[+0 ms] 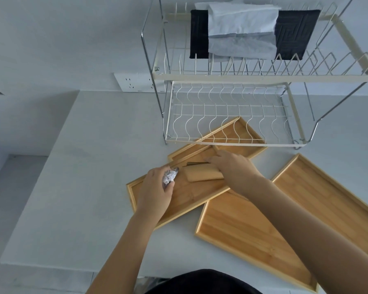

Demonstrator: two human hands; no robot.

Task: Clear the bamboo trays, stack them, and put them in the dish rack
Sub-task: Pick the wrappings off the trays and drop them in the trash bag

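Several bamboo trays lie on the white counter. My left hand (157, 188) is closed around a crumpled white paper ball (169, 177) over the left tray (191, 195). On that tray lies a folded tan cloth (202, 174), and my right hand (232, 166) rests on its right end, next to a thin dark strip (197, 163). Another tray (232, 132) lies partly beneath the two-tier wire dish rack (227, 143). Two more trays sit nearer me: one in the middle (249, 240) and one at the right (327, 196).
The rack's top tier holds a black mat (293, 32) and white paper towels (240, 20). A wall socket (134, 82) sits left of the rack. The counter's left edge (40, 177) drops to a lower surface.
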